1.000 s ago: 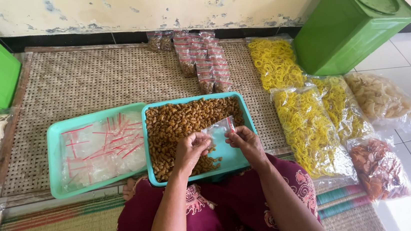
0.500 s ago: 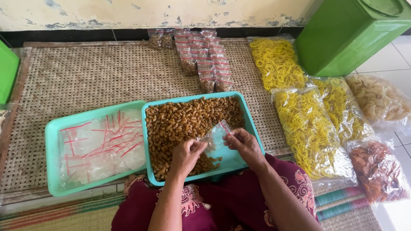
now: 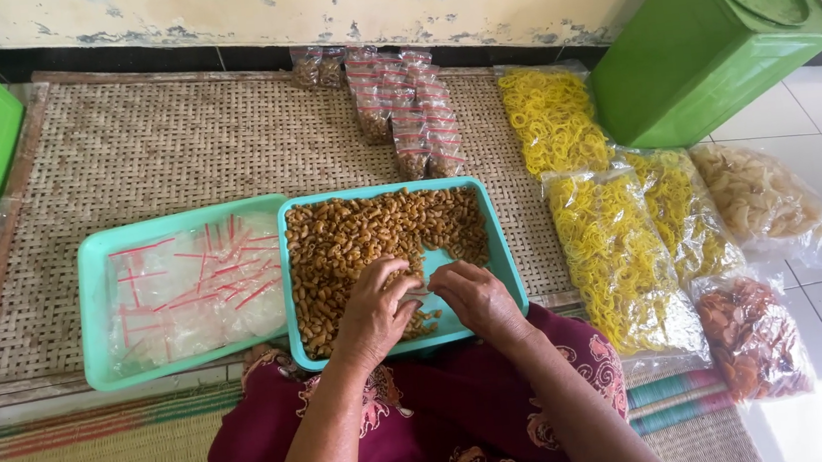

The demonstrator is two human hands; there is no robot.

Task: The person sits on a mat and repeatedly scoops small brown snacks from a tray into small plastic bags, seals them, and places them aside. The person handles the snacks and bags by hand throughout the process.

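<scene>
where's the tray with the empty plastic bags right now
In the head view, the teal plastic tray of clear red-striped bags sits on the woven mat, touching the left side of the teal tray of brown snacks that both hands work over.

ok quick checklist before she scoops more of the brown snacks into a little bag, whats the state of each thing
1. Snack supply: ok. The teal tray holds plenty of brown snacks, with a bare patch near its front right corner.
2. Hands over the tray: ok. Left hand and right hand meet above the snacks.
3. Small bag open in the hands: cannot tell. The fingers hide it.
4. Spare bags: ok. Clear bags with red strips lie in the second teal tray, beside the left hand.
5. Room for filled packs: ok. Filled small packs lie in rows on the woven mat, with bare mat beside them.
</scene>
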